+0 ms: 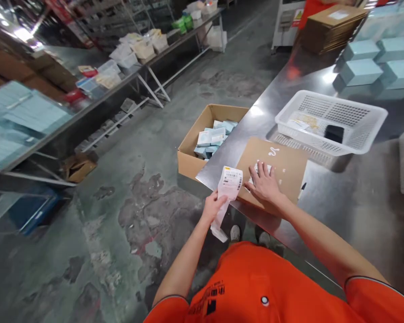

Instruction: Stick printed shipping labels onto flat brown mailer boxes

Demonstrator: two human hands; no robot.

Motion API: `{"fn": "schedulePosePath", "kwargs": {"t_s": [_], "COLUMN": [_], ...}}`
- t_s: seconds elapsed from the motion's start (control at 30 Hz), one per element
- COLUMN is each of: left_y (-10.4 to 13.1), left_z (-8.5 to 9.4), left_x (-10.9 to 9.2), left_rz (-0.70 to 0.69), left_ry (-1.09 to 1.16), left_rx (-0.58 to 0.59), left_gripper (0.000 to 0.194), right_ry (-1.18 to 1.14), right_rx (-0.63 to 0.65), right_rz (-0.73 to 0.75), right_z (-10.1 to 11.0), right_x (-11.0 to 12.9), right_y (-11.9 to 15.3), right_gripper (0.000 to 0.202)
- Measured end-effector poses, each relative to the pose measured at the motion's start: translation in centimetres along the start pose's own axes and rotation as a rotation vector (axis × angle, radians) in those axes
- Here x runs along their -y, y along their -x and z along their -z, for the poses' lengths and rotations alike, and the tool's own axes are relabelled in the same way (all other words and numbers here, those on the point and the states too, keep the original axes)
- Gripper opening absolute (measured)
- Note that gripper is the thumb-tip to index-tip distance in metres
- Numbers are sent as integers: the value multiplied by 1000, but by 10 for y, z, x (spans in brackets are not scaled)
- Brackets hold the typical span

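My left hand [214, 206] is closed on a strip of printed labels [230, 183], just off the metal table's front edge. The strip's top part, with barcodes, stands up from my fingers and its tail hangs below them. My right hand [264, 182] lies with fingers spread on a flat brown cardboard sheet [289, 161], over a white label [252, 176] that it partly covers. White marks show on the cardboard. A dark pen [303, 187] rests at the cardboard's right edge.
Behind the cardboard stands a white plastic basket [373, 117] holding a dark phone-like object [334, 133]. An open carton [191, 154] of small pale-blue boxes [210, 137] sits beyond the table's left edge. Stacked cardboard [333, 27] and pale-blue boxes [360, 72] occupy the far end.
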State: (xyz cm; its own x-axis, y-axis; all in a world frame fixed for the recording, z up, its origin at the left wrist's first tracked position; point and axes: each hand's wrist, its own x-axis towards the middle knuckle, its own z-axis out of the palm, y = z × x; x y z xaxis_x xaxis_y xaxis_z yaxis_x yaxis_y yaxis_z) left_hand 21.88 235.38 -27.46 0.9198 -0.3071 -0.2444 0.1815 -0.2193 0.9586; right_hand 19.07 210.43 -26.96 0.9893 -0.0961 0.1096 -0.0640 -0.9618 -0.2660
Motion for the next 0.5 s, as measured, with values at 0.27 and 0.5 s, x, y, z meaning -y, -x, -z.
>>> {"fn": "schedulePosePath", "kwargs": {"t_s": [0.27, 0.5], "left_y": [33, 54], "left_z": [-38, -85], "left_x": [-29, -66], "left_rz": [-113, -134], "left_ry": [-568, -209], "left_rx": [196, 348], "left_gripper": [25, 37], "right_ry": [-312, -676], "right_rx": [-221, -588], "right_rz": [-727, -813], "right_z": [36, 129], "right_x": [-97, -162], "right_y": [102, 158], "right_gripper": [37, 43]}}
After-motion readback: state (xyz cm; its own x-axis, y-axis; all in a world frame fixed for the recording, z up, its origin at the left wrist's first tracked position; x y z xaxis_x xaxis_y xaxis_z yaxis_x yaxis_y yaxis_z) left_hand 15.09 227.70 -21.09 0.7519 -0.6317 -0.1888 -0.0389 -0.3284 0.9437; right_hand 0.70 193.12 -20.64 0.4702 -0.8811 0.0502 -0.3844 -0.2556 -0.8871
